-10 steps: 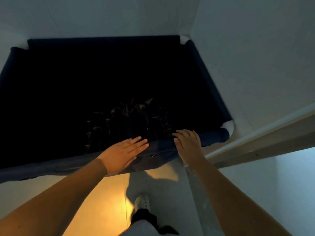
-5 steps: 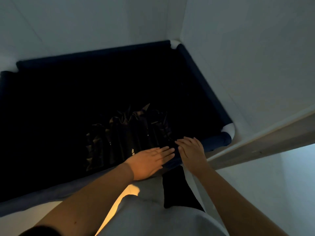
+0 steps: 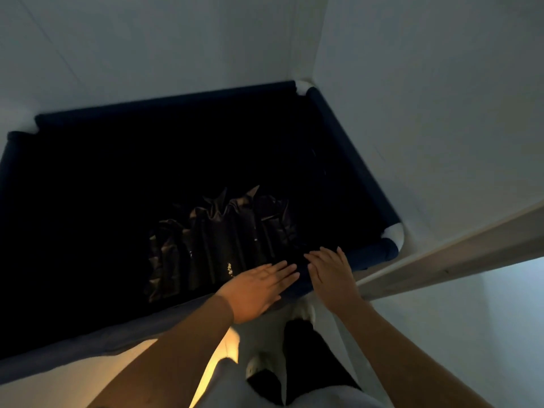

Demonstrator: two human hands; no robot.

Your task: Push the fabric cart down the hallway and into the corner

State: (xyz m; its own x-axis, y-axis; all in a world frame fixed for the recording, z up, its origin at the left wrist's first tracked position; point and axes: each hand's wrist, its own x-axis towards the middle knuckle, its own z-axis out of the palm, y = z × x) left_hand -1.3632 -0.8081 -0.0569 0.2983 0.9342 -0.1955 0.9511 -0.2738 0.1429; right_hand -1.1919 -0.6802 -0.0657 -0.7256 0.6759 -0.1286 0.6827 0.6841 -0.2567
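Note:
The dark blue fabric cart (image 3: 350, 148) with white corner joints fills the middle of the view, its far right corner tight in the corner of two white walls. A crumpled black bag (image 3: 223, 240) lies inside it. My left hand (image 3: 259, 290) lies flat, fingers together and extended, on the cart's near rim. My right hand (image 3: 331, 273) rests flat on the same rim just to the right, fingers slightly spread. Neither hand grips anything.
White walls (image 3: 426, 98) stand behind and to the right of the cart. A pale door frame edge (image 3: 459, 254) runs diagonally at the right. My legs and shoes (image 3: 303, 310) are below, on a floor lit yellow (image 3: 217, 366).
The cart has gone farther away from me, toward the wall corner. My left hand slid right along the near rim toward my right hand. My legs stepped forward.

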